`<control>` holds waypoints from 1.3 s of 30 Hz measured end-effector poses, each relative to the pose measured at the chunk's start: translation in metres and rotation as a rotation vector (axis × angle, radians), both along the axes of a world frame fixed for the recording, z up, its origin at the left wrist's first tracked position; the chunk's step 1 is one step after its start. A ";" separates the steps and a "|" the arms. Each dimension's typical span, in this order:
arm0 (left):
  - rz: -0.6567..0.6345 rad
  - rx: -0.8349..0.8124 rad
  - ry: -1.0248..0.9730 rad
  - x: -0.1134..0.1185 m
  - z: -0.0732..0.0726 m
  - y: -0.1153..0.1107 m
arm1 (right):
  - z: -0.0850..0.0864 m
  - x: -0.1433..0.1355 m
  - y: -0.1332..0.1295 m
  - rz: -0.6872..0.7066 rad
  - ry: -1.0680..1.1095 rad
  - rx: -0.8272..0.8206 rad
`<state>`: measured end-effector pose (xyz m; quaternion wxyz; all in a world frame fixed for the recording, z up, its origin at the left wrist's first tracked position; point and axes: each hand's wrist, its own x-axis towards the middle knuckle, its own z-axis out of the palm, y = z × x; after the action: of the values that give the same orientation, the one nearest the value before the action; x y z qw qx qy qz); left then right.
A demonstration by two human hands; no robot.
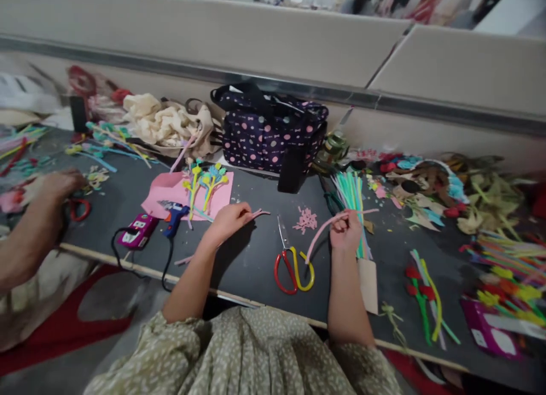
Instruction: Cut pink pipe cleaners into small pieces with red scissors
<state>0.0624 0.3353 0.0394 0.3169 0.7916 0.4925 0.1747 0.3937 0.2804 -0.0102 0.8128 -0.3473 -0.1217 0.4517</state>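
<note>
My left hand (232, 220) is closed on a short pink pipe cleaner (261, 213), its end poking out past the fingertips. Pinched in my right hand (346, 230) is a long pink pipe cleaner (319, 231), curving down to the left and sticking out to the right. Between the hands lie scissors (294, 273) with one red and one yellow handle, blades apart. Just beyond them sits a small heap of cut pink pieces (306, 220). A bundle of green, white and yellow pipe cleaners (350, 190) rests behind and under my right hand.
Left of me are a blue glue gun (174, 217), a purple box (137, 231) and pipe-cleaner flowers (209, 182) on pink paper (164, 190). A dotted bag (268, 136) stands behind, a phone (290, 170) against it. Another person's hand (63, 183) works at far left.
</note>
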 end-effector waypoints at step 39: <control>-0.027 0.205 0.085 -0.039 -0.004 0.001 | 0.019 -0.092 0.005 0.406 -0.146 -0.204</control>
<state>0.0238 0.3360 0.0356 0.2155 0.8329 0.4744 0.1862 0.3013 0.2853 0.0093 0.6551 -0.4277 -0.2011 0.5895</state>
